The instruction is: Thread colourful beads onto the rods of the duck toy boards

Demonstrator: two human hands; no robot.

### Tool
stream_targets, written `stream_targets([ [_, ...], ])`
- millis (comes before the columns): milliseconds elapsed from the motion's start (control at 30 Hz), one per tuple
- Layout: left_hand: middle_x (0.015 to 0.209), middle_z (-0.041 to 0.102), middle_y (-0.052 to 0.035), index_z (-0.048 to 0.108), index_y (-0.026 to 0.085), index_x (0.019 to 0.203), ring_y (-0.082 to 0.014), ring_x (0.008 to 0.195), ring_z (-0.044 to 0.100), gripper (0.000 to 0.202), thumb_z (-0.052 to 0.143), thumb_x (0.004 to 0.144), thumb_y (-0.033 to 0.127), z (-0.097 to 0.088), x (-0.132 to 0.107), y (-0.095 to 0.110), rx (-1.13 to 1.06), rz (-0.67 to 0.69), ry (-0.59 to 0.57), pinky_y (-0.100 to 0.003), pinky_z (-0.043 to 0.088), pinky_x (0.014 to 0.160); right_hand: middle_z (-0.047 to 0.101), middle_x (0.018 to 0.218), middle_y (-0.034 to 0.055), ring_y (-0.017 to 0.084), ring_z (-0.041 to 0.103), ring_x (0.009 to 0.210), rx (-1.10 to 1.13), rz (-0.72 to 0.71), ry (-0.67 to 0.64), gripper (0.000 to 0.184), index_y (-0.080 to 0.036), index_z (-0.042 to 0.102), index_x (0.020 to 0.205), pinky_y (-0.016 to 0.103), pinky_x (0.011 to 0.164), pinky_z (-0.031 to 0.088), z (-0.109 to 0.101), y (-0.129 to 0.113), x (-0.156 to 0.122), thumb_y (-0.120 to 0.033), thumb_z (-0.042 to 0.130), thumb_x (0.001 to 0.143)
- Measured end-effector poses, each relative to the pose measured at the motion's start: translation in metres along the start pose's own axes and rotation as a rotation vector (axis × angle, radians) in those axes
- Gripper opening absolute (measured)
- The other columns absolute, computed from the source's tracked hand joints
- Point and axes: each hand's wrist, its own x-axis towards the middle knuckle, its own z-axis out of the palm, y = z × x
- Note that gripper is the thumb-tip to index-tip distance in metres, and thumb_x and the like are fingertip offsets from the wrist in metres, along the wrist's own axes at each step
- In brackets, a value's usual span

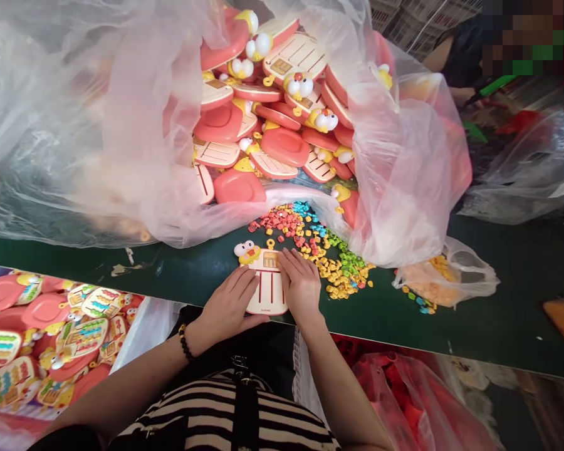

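A cream toy board (272, 300) with red slots lies on the dark green table in front of me. A yellow head with bulging white eyes (247, 250) sticks out at its upper left, and a small yellow loop (271, 243) tops it. My left hand (230, 302) grips the board's left side, fingers together over the edge and thumb along the bottom. Around the right side is my right hand (302, 283), closed, its fingertips near the board's upper right corner. Whether a small bead is under those fingertips is hidden. Loose beads (341, 269) in several colours lie just beyond my right hand.
A large clear plastic bag (404, 175) at the back lies open over many red-backed boards (286, 147). On the right sits a small bag of yellow beads (444, 275). Bead-filled boards (82, 335) fill a box at lower left. Another person's arm (439, 56) shows at upper right.
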Motion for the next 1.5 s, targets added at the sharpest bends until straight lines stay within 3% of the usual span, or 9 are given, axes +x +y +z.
stream_targets([
  [300,0.109,0.06,-0.0156,0.053,0.011,0.113,-0.0302,0.123,0.051,0.039,0.058,0.087,0.04,0.0,-0.005,-0.006,-0.127,0.001,0.056,-0.046,0.047,0.102,0.058,0.135,0.0126,0.024,0.048,0.131,0.147,-0.048,-0.207,0.047,-0.016,0.044,0.142,0.044,0.106,0.04,-0.016,-0.052,-0.028,-0.021,0.042,0.095],
  [500,0.13,0.053,-0.0207,0.033,0.011,0.142,-0.0322,0.122,0.05,0.081,0.061,0.081,0.058,-0.005,-0.001,-0.006,-0.066,-0.059,-0.027,-0.046,0.047,0.098,0.07,0.114,0.0069,0.022,0.063,0.106,0.255,0.021,-0.089,0.034,-0.022,0.066,0.117,0.04,0.094,0.051,-0.003,-0.005,0.037,-0.017,0.042,0.093],
  [667,0.135,0.051,-0.0202,0.043,0.012,0.134,-0.0334,0.122,0.049,0.081,0.068,0.074,0.06,-0.011,0.006,-0.003,-0.038,-0.108,-0.124,-0.048,0.045,0.101,0.072,0.1,0.0091,0.022,0.066,0.094,0.125,0.024,-0.267,0.028,-0.02,0.074,0.095,0.036,0.084,0.053,0.01,0.025,0.072,-0.01,0.049,0.085],
  [867,0.118,0.057,-0.0157,0.045,0.015,0.129,-0.033,0.123,0.048,0.077,0.075,0.07,0.054,-0.008,-0.003,-0.007,-0.155,-0.104,-0.035,-0.05,0.047,0.099,0.074,0.1,0.0058,0.021,0.069,0.09,0.287,0.076,-0.044,0.023,-0.023,0.072,0.098,0.036,0.082,0.054,-0.002,0.012,0.032,-0.028,0.05,0.093],
  [1100,0.126,0.055,-0.0217,0.052,0.009,0.121,-0.0363,0.119,0.05,0.079,0.066,0.07,0.068,0.004,0.001,0.006,0.009,-0.112,0.007,-0.052,0.043,0.101,0.07,0.116,0.0101,0.026,0.06,0.117,-0.043,0.077,-0.028,0.029,-0.02,0.069,0.113,0.041,0.09,0.047,-0.002,-0.015,-0.014,-0.022,0.046,0.095],
  [1233,0.126,0.057,-0.0214,0.053,0.008,0.122,-0.0338,0.117,0.051,0.067,0.06,0.079,0.059,0.006,0.002,0.008,0.057,-0.091,0.027,-0.048,0.041,0.102,0.068,0.12,0.0124,0.028,0.055,0.123,-0.082,0.049,-0.035,0.035,-0.017,0.062,0.124,0.041,0.09,0.045,-0.007,-0.04,-0.032,-0.017,0.044,0.094],
  [1333,0.13,0.056,-0.0196,0.047,0.009,0.133,-0.0335,0.117,0.05,0.073,0.061,0.08,0.058,-0.001,0.005,0.007,0.056,-0.093,-0.035,-0.048,0.039,0.101,0.069,0.119,0.0097,0.022,0.059,0.117,0.068,-0.015,-0.056,0.036,-0.019,0.062,0.125,0.037,0.092,0.046,-0.013,-0.039,-0.027,-0.017,0.041,0.095],
  [1433,0.145,0.045,-0.0147,0.038,0.02,0.143,-0.0356,0.115,0.049,0.092,0.067,0.07,0.067,-0.012,0.016,0.007,0.092,-0.062,-0.161,-0.049,0.037,0.098,0.072,0.107,0.0086,0.023,0.064,0.1,0.069,0.065,0.016,0.031,-0.02,0.068,0.112,0.038,0.09,0.048,-0.016,-0.011,0.002,-0.019,0.043,0.095],
  [1500,0.149,0.042,-0.0118,0.038,0.024,0.144,-0.0375,0.116,0.047,0.096,0.069,0.066,0.07,-0.017,0.024,0.008,0.123,-0.03,-0.235,-0.05,0.036,0.097,0.073,0.097,0.0098,0.025,0.063,0.092,-0.01,0.066,-0.054,0.027,-0.02,0.072,0.101,0.041,0.089,0.048,-0.014,0.011,0.023,-0.018,0.046,0.092],
])
